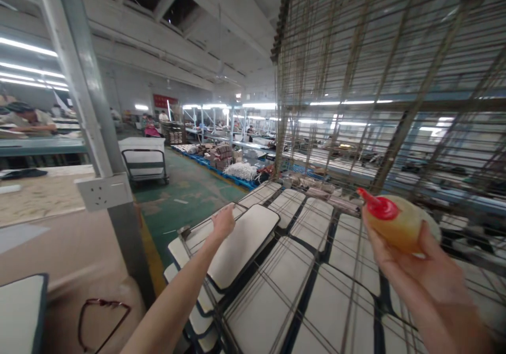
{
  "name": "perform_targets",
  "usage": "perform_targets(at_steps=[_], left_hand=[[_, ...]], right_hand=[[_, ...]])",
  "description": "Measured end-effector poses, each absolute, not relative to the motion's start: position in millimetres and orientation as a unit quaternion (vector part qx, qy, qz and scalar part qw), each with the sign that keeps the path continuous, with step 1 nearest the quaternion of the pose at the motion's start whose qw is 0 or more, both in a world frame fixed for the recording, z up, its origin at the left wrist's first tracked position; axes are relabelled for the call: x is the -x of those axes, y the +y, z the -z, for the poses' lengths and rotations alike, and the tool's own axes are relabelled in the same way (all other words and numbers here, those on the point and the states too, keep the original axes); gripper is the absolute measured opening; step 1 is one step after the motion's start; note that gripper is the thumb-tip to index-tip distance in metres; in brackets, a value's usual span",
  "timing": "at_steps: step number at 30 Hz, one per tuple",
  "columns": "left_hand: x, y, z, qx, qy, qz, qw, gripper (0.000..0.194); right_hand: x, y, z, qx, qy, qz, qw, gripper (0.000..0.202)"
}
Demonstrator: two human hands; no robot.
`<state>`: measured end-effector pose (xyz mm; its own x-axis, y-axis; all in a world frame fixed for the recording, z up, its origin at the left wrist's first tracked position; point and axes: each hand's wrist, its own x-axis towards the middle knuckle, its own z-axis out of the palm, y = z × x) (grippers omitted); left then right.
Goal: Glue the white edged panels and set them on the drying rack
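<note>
In the head view, my right hand (427, 269) is wrapped round a squeeze bottle (407, 225) with a red cap and nozzle and yellowish contents. My left hand (224, 222) is closed at the far left edge of a wire rack (272, 259); its fingers appear to grip the rack's wire. Beside that hand, a loose cream panel with dark edging (245, 243) lies tilted on top of the rack. Rows of similar cream panels (288, 201) lie beneath the wires, and more are stacked below at the rack's left side.
Upright wire racks (356, 69) lean above the right side. A metal post (87, 90) with a socket box (103, 191) stands left. Glasses (103, 304) lie on brown cloth. Beyond are a cart (144, 159), goods on blue pallets (225, 159) and a person (29, 119).
</note>
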<state>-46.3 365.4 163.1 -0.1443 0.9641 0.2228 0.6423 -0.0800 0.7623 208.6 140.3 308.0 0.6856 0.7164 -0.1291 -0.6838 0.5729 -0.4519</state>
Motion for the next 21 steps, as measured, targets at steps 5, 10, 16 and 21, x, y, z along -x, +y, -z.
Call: perform_targets(at_steps=[5,10,16,21], left_hand=[[97,306,-146,-0.489,0.672,-0.508,0.225,0.050],[116,223,-98,-0.374,0.665,-0.514,0.392,0.026],[99,221,-97,-0.302,0.621,-0.516,0.507,0.011],[95,228,-108,-0.280,0.619,-0.537,0.500,0.019]], right_hand=[[-200,159,-300,0.172,-0.024,-0.476,0.862,0.032],[-194,166,-293,0.147,-0.025,-0.492,0.858,0.030],[-192,157,-295,0.124,0.010,-0.507,0.853,0.031],[-198,147,-290,0.108,0.035,-0.496,0.861,0.031]])
